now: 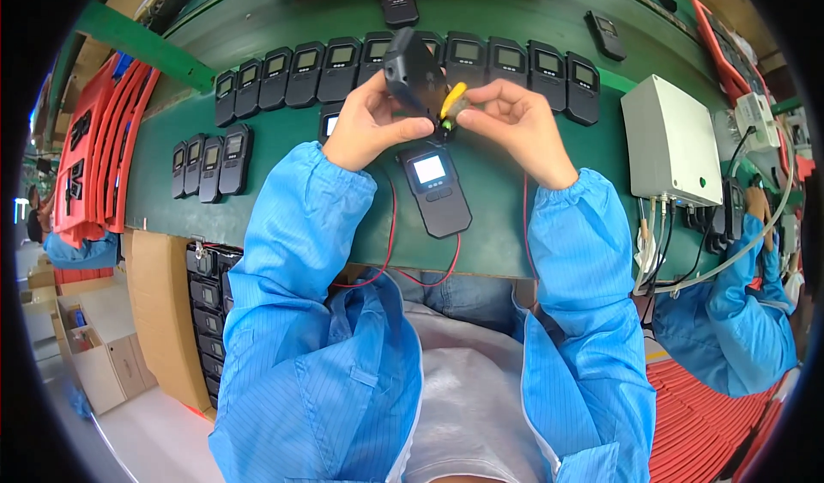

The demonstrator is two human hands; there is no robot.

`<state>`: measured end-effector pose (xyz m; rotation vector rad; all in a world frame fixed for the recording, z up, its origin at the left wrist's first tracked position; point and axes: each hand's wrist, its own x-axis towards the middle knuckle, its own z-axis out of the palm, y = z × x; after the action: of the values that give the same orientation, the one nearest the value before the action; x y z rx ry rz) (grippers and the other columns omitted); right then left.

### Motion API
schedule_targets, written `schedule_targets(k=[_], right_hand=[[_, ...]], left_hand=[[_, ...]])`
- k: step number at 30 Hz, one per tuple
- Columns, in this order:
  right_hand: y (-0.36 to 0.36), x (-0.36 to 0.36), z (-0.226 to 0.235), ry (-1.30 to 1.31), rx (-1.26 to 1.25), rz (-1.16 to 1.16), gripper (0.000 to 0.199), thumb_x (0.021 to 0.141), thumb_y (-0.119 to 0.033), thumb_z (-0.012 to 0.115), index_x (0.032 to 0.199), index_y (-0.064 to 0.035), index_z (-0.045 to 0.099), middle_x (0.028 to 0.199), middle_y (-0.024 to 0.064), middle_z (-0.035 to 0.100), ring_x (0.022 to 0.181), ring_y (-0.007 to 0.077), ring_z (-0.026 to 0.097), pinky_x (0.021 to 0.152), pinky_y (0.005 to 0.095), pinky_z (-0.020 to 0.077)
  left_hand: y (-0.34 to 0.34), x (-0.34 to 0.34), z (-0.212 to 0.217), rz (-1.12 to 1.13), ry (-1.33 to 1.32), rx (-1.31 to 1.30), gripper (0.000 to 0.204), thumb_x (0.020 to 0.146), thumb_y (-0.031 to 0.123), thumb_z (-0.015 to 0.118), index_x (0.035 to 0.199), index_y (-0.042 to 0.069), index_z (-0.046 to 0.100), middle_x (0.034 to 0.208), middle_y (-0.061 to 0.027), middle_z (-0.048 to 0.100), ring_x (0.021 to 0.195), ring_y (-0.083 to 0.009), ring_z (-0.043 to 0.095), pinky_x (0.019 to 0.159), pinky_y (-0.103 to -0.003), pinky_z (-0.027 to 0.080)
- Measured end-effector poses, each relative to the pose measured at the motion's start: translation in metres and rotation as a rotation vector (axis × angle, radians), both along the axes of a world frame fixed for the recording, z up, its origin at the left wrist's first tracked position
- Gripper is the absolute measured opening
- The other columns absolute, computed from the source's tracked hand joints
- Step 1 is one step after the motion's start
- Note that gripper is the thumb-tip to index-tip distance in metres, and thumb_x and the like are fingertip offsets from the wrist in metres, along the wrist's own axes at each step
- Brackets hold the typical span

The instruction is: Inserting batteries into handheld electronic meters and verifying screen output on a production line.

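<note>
My left hand is closed round a black handheld device, tilted up off the bench with its dark back and side showing. At its lower end, my right hand pinches a small yellow piece with a greyish part; its kind is unclear. A bright green bit shows just below, between the two hands. Under them a similar device with a lit screen lies face up on the green bench. A thin red wire loops beside it toward the front edge.
Several black devices lie in a row behind my hands, with a smaller group at left. A pale box with cables stands at right, near a co-worker's blue sleeve. Red trays stack at far left.
</note>
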<state>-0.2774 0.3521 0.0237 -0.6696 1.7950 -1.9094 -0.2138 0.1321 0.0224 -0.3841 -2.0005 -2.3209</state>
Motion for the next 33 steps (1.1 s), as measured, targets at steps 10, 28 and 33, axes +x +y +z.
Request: schedule_targets(k=[10,28,33], right_hand=[[0.001,0.009,0.016,-0.185,0.094,0.160,0.023,0.087,-0.014,0.071,0.104,-0.0009,0.061,0.073,-0.0009,0.067,0.065,0.0004,0.056,0.062,0.0191,0.0441],[-0.015,0.017,-0.007,0.342,0.352,-0.266,0.031,0.086,-0.012,0.062,0.113,0.0009,0.056,0.098,0.0117,0.068,0.082,0.0110,0.062,0.069,0.0269,0.0493],[-0.009,0.008,-0.011,0.215,0.191,-0.227,0.029,0.087,-0.011,0.056,0.113,0.0031,0.056,0.095,0.0073,0.068,0.083,0.0099,0.061,0.071,0.0258,0.0488]], left_hand=[[0.002,-0.001,-0.008,-0.053,0.006,0.045,0.062,0.078,0.011,0.079,0.131,-0.001,0.048,0.125,-0.0118,0.056,0.116,-0.0208,0.053,0.102,-0.035,0.041],[0.012,0.010,0.007,0.041,-0.124,-0.045,0.054,0.083,0.015,0.074,0.129,0.005,0.048,0.123,-0.0107,0.053,0.110,-0.0225,0.056,0.091,-0.037,0.051],[0.012,0.014,0.010,0.091,-0.004,-0.190,0.047,0.083,0.020,0.074,0.124,0.007,0.055,0.114,-0.0081,0.059,0.107,-0.0224,0.059,0.087,-0.035,0.051]])
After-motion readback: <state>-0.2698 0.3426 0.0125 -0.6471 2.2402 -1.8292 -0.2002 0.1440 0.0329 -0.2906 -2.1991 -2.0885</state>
